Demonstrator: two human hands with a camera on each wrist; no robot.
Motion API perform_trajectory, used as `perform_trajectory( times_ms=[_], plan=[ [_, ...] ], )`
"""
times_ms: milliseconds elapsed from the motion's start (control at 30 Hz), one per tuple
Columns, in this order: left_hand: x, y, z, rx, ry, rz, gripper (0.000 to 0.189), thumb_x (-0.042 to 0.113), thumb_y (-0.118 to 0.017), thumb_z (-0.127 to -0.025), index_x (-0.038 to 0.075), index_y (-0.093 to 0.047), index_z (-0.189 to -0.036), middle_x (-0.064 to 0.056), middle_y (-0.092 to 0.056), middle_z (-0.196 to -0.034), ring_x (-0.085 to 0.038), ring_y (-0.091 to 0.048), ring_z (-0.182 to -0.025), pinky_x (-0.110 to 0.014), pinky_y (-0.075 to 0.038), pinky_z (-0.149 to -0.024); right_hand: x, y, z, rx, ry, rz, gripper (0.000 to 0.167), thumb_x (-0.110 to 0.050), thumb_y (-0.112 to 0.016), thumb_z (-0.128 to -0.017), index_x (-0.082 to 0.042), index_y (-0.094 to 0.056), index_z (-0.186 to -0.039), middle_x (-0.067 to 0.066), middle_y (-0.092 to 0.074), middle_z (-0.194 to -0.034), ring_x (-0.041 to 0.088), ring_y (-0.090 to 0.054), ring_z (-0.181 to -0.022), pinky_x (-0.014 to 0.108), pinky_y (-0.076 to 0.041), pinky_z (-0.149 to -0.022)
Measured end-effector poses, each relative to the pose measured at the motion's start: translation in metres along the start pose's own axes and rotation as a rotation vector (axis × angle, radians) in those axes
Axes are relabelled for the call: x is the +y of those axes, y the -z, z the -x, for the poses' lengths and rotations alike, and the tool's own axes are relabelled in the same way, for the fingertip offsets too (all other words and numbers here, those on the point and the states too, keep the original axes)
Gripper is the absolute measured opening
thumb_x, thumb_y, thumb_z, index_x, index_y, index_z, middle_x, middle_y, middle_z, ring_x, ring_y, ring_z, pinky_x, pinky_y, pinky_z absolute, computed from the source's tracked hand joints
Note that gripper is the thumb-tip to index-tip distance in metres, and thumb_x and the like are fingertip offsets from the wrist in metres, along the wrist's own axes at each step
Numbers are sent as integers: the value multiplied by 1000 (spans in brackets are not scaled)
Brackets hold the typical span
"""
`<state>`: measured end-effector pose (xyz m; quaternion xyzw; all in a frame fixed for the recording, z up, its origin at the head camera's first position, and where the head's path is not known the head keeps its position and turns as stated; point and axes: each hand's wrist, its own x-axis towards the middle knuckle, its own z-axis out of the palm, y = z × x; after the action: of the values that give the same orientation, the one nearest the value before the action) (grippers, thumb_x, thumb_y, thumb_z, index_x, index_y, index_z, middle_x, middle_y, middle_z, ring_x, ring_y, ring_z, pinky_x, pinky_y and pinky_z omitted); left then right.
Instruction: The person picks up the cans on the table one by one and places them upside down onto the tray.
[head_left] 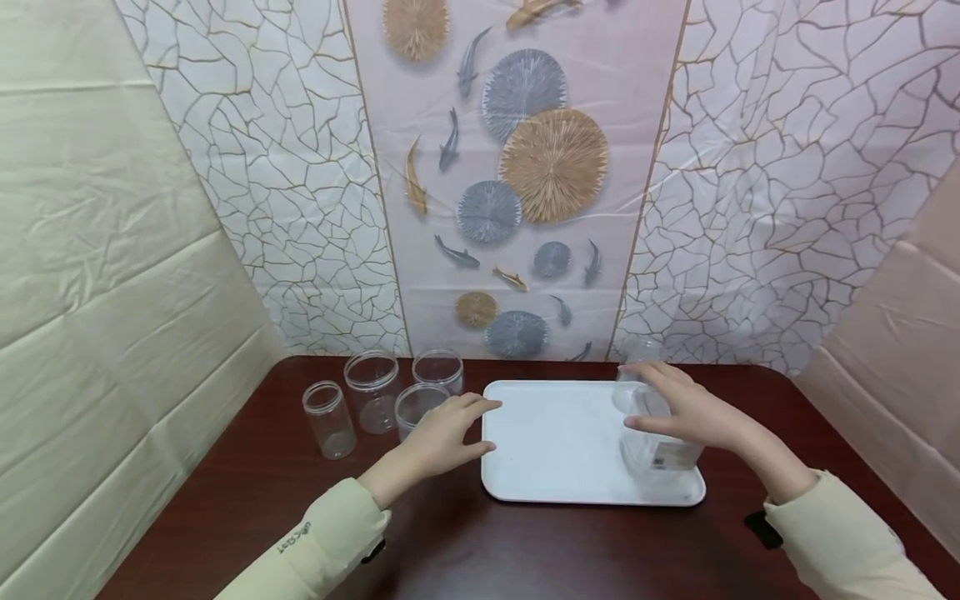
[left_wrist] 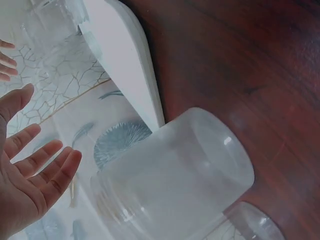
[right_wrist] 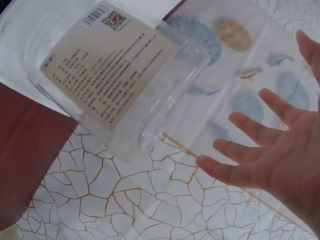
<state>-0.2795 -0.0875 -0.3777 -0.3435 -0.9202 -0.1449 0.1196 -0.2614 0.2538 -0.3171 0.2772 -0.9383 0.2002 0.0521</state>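
Observation:
My left hand (head_left: 438, 437) hovers by the white tray's (head_left: 555, 442) left edge with fingers spread. Just behind it a clear, ribbed-neck jar (left_wrist: 175, 175) stands on the table, partly hidden by that hand in the head view. Over the tray's right end hangs my right hand (head_left: 686, 410), its fingers spread apart as well. Under and beside it a clear plastic jar with a printed beige label (right_wrist: 107, 65) stands on the tray. The right wrist view shows the right fingers (right_wrist: 250, 130) apart from this jar. Neither hand holds anything.
Left of the tray are more clear jars: a narrow tall one (head_left: 330, 425), a wide one (head_left: 372, 396) and one farther back (head_left: 438, 367). Another transparent container (head_left: 626, 392) stands behind the labelled jar. A patterned curtain (head_left: 517, 275) rises behind the dark red table (head_left: 480, 550).

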Motion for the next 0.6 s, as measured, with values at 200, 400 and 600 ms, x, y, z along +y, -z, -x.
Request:
perform_trajectory(
  times_ms=[200, 400, 600],
  plan=[
    [-5, 11, 0, 36, 15, -25, 54, 32, -71, -83, 13, -55, -131, -8, -58, -125, -26, -56, -116, -43, -50, -90, -8, 0, 1, 135, 28, -47, 55, -26, -66, -88, -1, -46, -133, 20, -51, -132, 36, -49, -117, 54, -43, -91],
    [-15, 22, 3, 78, 69, -39, 61, 35, -76, -78, 15, -55, -132, -12, -55, -131, -32, -54, -118, -48, -50, -89, -16, 3, 2, 234, 27, -80, 46, -18, -66, -89, -3, -50, -129, 15, -56, -128, 28, -54, -109, 50, -47, -86],
    [-25, 23, 6, 141, 100, -78, 59, 35, -79, -75, 16, -59, -127, -8, -59, -124, -29, -57, -111, -46, -53, -79, -23, 4, 3, 288, 26, -103, 41, -16, -66, -88, -6, -54, -126, 13, -60, -123, 13, -53, -104, 51, -48, -87]
  ],
)
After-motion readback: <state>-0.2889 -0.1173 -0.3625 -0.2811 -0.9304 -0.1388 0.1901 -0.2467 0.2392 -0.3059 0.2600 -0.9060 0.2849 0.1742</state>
